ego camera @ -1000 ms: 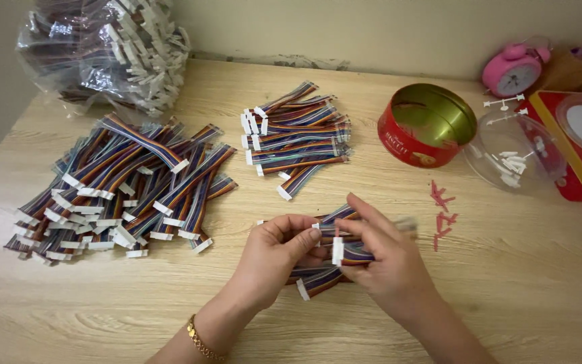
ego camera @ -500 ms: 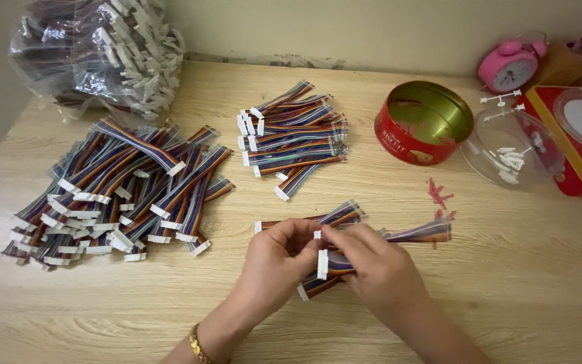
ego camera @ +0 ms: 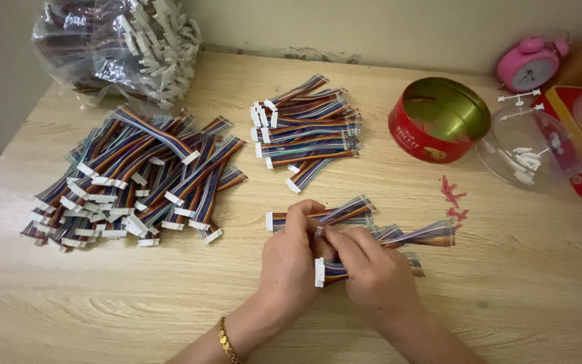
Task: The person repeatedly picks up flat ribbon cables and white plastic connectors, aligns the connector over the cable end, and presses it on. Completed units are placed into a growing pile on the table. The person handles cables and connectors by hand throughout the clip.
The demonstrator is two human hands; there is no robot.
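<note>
Left hand (ego camera: pixel 291 259): fingers curled, pinching a ribbon cable (ego camera: pixel 365 236) near its white connector, low on the table (ego camera: pixel 102 310).
Right hand (ego camera: pixel 375 273): pinching the same cable, touching the left hand.
Cable heaps: two, large pile (ego camera: pixel 136 178) and small stack (ego camera: pixel 308 128).
Red tins: one (ego camera: pixel 436 121).

Rainbow ribbon cable (ego camera: pixel 420 234), white end connector, held flat over table

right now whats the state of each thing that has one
red tin: open, lid off
clear plastic bag: full, lying on its side
left hand: gripping ribbon cables
right hand: pinching the same cables
pink alarm clock: upright
clear bowl: holds white bits
</note>
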